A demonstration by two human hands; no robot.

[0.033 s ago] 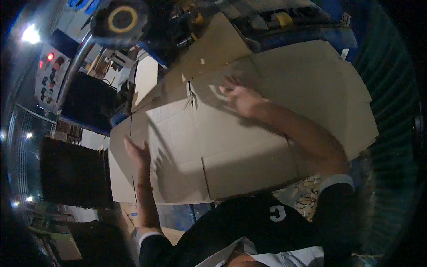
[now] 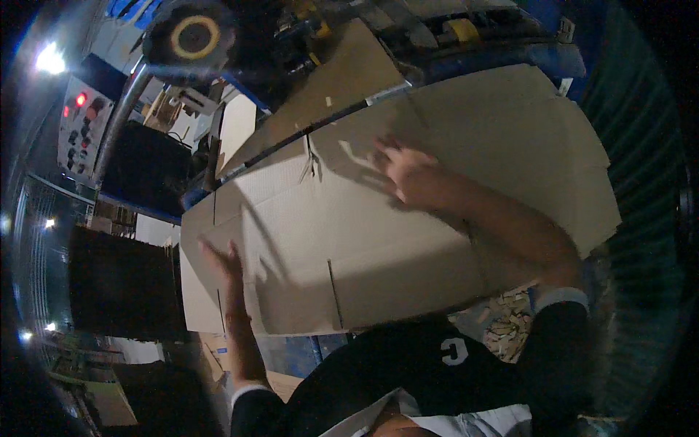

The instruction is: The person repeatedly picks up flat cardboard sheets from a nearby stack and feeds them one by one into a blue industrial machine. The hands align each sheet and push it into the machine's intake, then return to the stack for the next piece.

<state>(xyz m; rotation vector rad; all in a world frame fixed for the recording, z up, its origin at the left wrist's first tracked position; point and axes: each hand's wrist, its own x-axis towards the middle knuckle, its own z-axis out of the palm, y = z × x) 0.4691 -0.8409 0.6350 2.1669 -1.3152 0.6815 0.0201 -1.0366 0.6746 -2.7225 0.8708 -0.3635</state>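
A broad flat cardboard sheet (image 2: 393,240), creased and slotted, lies in front of me. Over its left end my left hand (image 2: 222,256) is held with thumb and fingers apart, nothing in it; whether it touches the board I cannot tell. My right hand (image 2: 411,175) reaches across the sheet's right half, fingers stretched out and slightly blurred, with no object visible in it. Small torn cardboard scraps (image 2: 313,166) cling around a slot near the far edge. Another loose strip (image 2: 351,151) lies close to the right fingertips.
Beyond the sheet's far edge stands a blue machine (image 2: 495,62), with another brown cardboard piece (image 2: 342,76) against it. A round black handwheel (image 2: 194,38) and a control panel (image 2: 84,120) with red lights are at the upper left. Cardboard offcuts (image 2: 506,324) lie below at right.
My right hand has shifted a little toward me and right. A dark gap now shows between the sheet's far edge and the cardboard beyond. My left hand has moved slightly left and nearer.
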